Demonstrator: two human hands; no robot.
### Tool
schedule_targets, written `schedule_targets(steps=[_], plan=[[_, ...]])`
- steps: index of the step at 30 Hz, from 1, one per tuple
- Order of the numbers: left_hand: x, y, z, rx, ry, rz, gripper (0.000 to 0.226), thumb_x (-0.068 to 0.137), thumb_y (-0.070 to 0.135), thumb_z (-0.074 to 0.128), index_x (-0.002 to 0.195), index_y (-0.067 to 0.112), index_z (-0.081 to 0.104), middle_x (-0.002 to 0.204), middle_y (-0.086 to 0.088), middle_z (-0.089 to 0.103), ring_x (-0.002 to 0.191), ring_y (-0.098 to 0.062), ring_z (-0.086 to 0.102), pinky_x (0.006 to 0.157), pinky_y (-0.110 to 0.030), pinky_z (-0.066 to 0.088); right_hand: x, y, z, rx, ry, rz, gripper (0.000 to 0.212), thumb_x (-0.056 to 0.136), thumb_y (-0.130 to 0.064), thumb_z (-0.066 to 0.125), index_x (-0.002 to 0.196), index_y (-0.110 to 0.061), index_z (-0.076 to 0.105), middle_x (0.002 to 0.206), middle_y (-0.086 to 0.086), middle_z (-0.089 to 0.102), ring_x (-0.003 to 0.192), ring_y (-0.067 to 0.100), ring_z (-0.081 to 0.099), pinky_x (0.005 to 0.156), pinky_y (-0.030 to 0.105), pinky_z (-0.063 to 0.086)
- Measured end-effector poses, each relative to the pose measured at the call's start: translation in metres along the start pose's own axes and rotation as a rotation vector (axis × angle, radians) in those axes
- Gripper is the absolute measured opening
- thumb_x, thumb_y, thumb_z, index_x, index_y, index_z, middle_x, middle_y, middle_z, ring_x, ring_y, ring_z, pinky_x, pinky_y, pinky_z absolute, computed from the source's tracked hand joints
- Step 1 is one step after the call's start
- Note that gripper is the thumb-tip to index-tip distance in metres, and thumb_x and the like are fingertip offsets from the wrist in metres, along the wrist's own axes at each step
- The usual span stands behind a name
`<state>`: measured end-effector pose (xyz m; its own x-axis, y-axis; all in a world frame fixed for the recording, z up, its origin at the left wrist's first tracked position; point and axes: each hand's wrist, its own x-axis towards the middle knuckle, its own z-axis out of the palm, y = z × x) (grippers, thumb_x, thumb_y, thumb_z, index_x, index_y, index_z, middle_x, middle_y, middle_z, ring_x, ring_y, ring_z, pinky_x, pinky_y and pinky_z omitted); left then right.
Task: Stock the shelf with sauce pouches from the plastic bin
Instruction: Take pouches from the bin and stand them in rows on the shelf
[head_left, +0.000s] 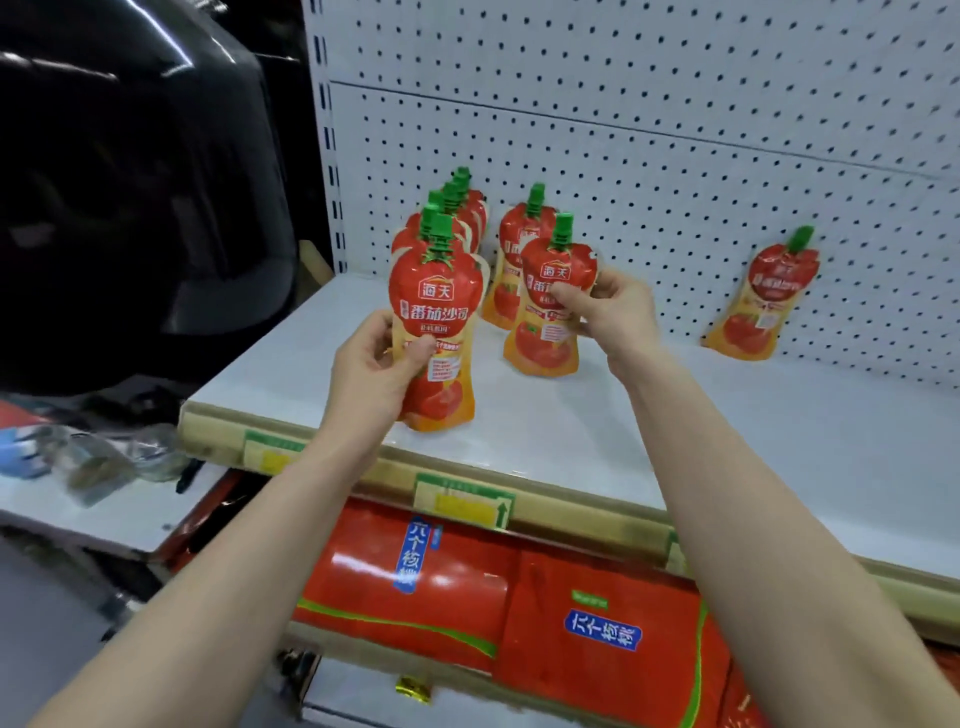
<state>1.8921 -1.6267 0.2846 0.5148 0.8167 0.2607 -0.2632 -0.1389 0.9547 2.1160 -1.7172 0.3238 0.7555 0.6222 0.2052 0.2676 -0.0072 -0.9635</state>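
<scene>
— Sauce pouches first: where do they sit, from the near side back?

— Nearest of all are red cartons (415, 582) under the white shelf (675, 426), whose front edge carries price labels (465, 501). Just past that edge the left hand (374, 374) holds the left pouch (439, 306) upright, thumb on its front and fingers curled round its left edge.

— Does its base touch the shelf?

— That cannot be told; it is at or just over the surface. Farther back and to the right, the right hand (613, 306) pinches the right pouch (545, 343) at its right side near the top, fingers curled on it, green cap up.

— And behind those two?

— A row of pouches (470, 213) stands in file behind the left one, and a single pouch (511, 249) stands just behind the right one. At the far right, well apart from the rest, a lone pouch (763, 301) leans against the pegboard (675, 130).
</scene>
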Motion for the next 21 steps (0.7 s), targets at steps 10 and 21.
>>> schedule_targets(steps=[10,21], plan=[[0.023,-0.015,0.008,0.023,-0.011,-0.04,0.017,0.088,0.012,0.066,0.105,0.015,0.065,0.097,0.005,0.074,0.093,-0.013,0.07,0.075,-0.024,0.056,0.068,0.025,0.035,-0.015,0.01,0.031,0.014,0.083,-0.02,0.077,0.094,-0.023,0.068,0.095,0.003,0.075,0.082,0.017,0.073,0.081,0.044,0.061],[0.024,-0.023,0.023,-0.049,-0.1,-0.079,0.023,0.088,0.012,0.065,0.108,0.023,0.065,0.101,0.009,0.074,0.096,-0.008,0.069,0.076,-0.019,0.054,0.044,0.001,0.017,-0.165,0.18,-0.147,0.038,0.082,-0.036,0.075,0.111,-0.021,0.056,0.094,-0.006,0.064,0.082,0.007,0.063,0.072,0.03,0.055]])
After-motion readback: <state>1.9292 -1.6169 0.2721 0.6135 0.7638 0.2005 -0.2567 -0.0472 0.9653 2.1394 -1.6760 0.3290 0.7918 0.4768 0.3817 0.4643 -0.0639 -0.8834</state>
